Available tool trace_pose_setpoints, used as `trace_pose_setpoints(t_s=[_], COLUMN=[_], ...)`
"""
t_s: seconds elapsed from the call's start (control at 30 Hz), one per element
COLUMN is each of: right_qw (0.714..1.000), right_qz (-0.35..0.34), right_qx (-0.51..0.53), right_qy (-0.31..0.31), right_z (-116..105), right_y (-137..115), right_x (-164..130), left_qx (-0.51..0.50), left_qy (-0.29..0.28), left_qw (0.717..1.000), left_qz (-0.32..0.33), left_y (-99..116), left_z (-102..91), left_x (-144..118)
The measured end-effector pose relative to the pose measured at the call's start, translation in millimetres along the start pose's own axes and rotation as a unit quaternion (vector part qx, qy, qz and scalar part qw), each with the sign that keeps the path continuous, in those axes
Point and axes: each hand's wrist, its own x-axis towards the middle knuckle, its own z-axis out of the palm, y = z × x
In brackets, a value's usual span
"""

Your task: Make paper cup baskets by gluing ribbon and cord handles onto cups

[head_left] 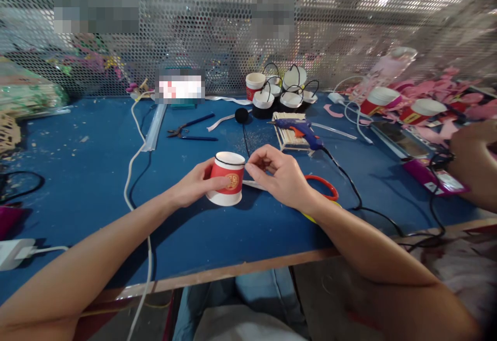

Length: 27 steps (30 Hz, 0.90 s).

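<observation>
My left hand [204,181] is wrapped round the side of a red and white paper cup [224,196] with a gold emblem, which stands on the table. A thin black cord [230,164] circles the cup just below its top edge. At the right of that edge, the thumb and forefinger of my right hand [277,175] are pinched together on the cord. From there a black strand runs back to a small black ball of cord [241,116]. Scissors with a red handle [324,183] lie partly hidden under my right hand and wrist.
Blue-handled pliers [194,128], a blue glue gun [301,130] on a stick rack and several cups with black handles [285,98] sit farther back. A white cable [130,175] crosses on the left. Another person's arm [476,162] reaches in at right.
</observation>
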Motion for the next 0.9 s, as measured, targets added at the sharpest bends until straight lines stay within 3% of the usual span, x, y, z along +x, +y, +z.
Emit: trace_pose_setpoints(t_s=[0.37,0.73,0.9], right_qw=[0.999,0.987,0.982], right_qz=[0.026,0.088,0.108], right_qx=[0.033,0.08,0.119], right_qy=[-0.014,-0.104,-0.098], right_z=[-0.5,-8.5,-5.7], right_y=[-2.9,-6.3,-3.4], right_x=[-0.4,6.7,9.2], left_qx=[-0.003,-0.042,-0.054], left_qy=[-0.023,-0.053,-0.044], left_qw=[1.0,0.998,0.998], left_qz=[-0.007,-0.01,-0.005], left_y=[3.0,0.7,-0.5], left_z=[-0.1,-0.5,0.8], left_x=[-1.6,-2.1,-0.8])
